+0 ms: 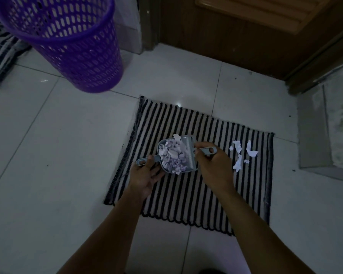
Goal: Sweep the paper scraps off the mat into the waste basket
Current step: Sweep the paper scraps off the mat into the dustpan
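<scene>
Nearest the camera, two bare forearms reach out over the black-and-white striped woven mat [196, 194], which lies on a pale tiled floor [57, 155]. On the mat, the left hand [145, 177] grips the handle of a small grey plastic dustpan [164, 155] heaped with torn white paper scraps [173, 157], while the right hand [212, 163] is closed around the handle of a small grey hand brush [188, 153] pressed against the pan's open side. Most of the sweeping looks done, I judge: one full pan is gathered, but about five loose paper scraps [243, 155] lie on the mat just right of the hands, and nothing has yet been tipped out. Farther off to the left stands one purple perforated plastic waste basket [67, 46], well apart from the mat.
</scene>
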The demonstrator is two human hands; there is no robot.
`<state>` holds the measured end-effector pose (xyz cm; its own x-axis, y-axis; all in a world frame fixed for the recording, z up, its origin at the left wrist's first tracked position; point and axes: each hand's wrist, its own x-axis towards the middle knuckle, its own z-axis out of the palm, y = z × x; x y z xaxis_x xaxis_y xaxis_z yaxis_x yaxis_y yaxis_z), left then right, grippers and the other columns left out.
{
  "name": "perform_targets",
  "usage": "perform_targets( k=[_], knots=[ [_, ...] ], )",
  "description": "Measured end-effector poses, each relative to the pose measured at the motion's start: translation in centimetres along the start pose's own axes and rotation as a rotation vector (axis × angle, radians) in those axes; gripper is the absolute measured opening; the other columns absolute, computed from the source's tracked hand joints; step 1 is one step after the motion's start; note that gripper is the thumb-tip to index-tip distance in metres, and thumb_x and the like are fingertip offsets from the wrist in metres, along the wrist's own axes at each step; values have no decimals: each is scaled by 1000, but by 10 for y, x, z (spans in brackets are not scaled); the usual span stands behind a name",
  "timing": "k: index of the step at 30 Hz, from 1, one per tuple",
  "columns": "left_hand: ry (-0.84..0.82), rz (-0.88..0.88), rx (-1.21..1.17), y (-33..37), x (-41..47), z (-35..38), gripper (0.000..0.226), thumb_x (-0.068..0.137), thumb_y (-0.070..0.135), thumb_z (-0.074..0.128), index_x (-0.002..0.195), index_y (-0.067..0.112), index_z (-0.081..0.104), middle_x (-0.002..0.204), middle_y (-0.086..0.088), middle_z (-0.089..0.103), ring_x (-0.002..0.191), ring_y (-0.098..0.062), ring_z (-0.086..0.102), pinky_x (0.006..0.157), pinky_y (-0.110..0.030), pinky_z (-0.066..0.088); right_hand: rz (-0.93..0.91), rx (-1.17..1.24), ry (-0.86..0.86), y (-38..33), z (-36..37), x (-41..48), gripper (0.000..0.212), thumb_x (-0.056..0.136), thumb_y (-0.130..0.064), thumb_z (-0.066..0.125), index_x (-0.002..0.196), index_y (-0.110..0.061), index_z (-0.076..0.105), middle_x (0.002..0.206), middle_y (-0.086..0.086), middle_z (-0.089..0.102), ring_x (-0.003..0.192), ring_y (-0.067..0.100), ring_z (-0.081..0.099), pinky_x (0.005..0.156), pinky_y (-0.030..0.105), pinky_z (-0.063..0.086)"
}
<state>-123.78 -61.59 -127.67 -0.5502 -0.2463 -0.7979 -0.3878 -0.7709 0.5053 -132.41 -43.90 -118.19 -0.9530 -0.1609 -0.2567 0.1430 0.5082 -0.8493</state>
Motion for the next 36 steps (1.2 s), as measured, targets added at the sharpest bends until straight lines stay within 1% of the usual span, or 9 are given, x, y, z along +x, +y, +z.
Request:
perform_targets(
  k=[5, 9, 12, 17, 20, 24, 29, 32, 36],
  knots=[
    [-11, 21, 45, -1, -3, 0, 34, 103, 25, 54, 121, -2, 61, 117, -17, 73, 104, -32, 72, 86, -48, 59, -17, 68, 135, 2, -29, -2, 12, 92, -14, 61, 96, -24, 69, 86, -12, 68, 74, -8, 62, 65, 6, 47],
    [-69, 12, 106, -12, -10, 6, 34, 103, 25, 53, 121, -2, 61, 115, -15, 74, 101, -30, 73, 77, -43, 62, 34, -16, 208, 22, -66, -13, 14, 93, -14, 61, 98, -25, 68, 90, -11, 66, 76, -11, 58, 69, 2, 43],
    [-85, -7, 138, -26, -17, 12, 34, 103, 23, 53, 122, -3, 61, 117, -16, 73, 102, -31, 73, 82, -48, 62, 95, -84, 256, 35, -90, -29, 14, 93, -13, 60, 103, -20, 67, 89, -7, 64, 75, -9, 55, 64, -3, 39],
    [-68, -12, 161, -49, -30, 22, 34, 102, 20, 54, 122, -8, 59, 108, -14, 75, 92, -26, 75, 65, -36, 62, 137, -190, 202, 63, -99, -53, 14, 94, -15, 58, 101, -24, 67, 81, -2, 66, 66, -2, 57, 57, 3, 44],
    [-60, 13, 146, -54, -35, 26, 31, 102, 17, 54, 122, -6, 57, 110, -17, 72, 85, -22, 76, 61, -34, 62, 112, -211, 148, 72, -91, -61, 15, 94, -19, 59, 99, -31, 64, 76, -7, 65, 63, 6, 59, 58, 16, 47],
    [-53, 51, 157, -54, -37, 27, 29, 103, 18, 54, 119, -6, 59, 113, -19, 71, 85, -23, 76, 60, -33, 61, 70, -175, 112, 68, -77, -61, 16, 94, -16, 58, 98, -29, 65, 76, -14, 63, 62, -2, 56, 55, 2, 41],
    [-52, 42, 174, -54, -36, 27, 30, 103, 21, 54, 116, -5, 61, 117, -19, 72, 96, -28, 74, 66, -36, 62, 34, -136, 53, 64, -73, -60, 17, 94, -16, 58, 98, -30, 66, 77, -10, 67, 63, 1, 58, 55, 6, 43],
    [-63, 38, 172, -53, -36, 27, 35, 103, 22, 54, 123, -7, 59, 117, -19, 72, 100, -30, 73, 67, -36, 62, 53, -86, 100, 62, -79, -56, 16, 95, -12, 56, 101, -21, 68, 79, 1, 66, 65, 9, 56, 54, 5, 42],
    [-62, 27, 173, -53, -33, 27, 38, 103, 23, 54, 126, -7, 58, 119, -19, 71, 106, -33, 71, 74, -41, 63, 36, -151, 61, 64, -71, -51, 17, 95, -12, 57, 106, -18, 69, 88, 0, 68, 70, 2, 57, 63, -1, 40]
  ],
)
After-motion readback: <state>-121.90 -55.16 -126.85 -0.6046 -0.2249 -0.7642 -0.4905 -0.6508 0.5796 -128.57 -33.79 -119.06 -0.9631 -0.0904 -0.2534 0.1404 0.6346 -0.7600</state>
